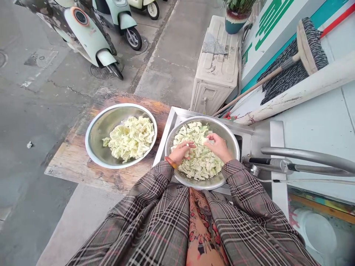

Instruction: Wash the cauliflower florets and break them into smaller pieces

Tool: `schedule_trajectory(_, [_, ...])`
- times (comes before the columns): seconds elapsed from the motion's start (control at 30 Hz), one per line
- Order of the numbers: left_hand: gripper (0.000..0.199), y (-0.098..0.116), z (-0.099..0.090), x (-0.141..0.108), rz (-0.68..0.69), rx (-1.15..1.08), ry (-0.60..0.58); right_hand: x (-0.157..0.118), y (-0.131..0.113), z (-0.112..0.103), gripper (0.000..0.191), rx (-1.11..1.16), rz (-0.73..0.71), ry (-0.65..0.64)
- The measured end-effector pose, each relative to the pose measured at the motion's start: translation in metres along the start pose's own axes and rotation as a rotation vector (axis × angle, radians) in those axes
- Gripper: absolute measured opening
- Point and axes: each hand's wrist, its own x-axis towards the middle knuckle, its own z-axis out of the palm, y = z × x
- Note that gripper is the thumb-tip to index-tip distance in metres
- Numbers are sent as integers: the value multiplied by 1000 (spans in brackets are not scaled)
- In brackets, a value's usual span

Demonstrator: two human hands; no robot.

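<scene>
A metal basin [235,147] full of cauliflower florets [201,168] in water sits on the steel sink, with both my hands over it. Between the fingertips of my right hand [219,147] is a pale cauliflower floret [205,141]. My left hand [179,153], with an amber-coloured bangle at the wrist, is at the basin's left side, its fingers curled together. Something small and pale shows at its fingertips, too small to make out. To the left, a second metal basin [95,147] holds a heap of cauliflower pieces [131,138].
The left basin stands on a worn wooden board [69,162]. A steel faucet [277,164] reaches in from the right. Beyond the sink are a weathered white outdoor unit [215,74], a potted plant [235,22] and a leaning mop [307,48]. Scooters [88,37] stand on the pavement.
</scene>
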Motion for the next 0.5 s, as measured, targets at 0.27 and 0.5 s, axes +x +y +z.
schedule_trajectory(0.27, [49, -7, -9, 3, -31, -148, -23, 24, -20, 10, 27, 18, -89, -241])
schedule_trajectory(0.5, [54, -10, -10, -6, 47, -160, -37, 77, -6, 42, 39, -520, 10, -121])
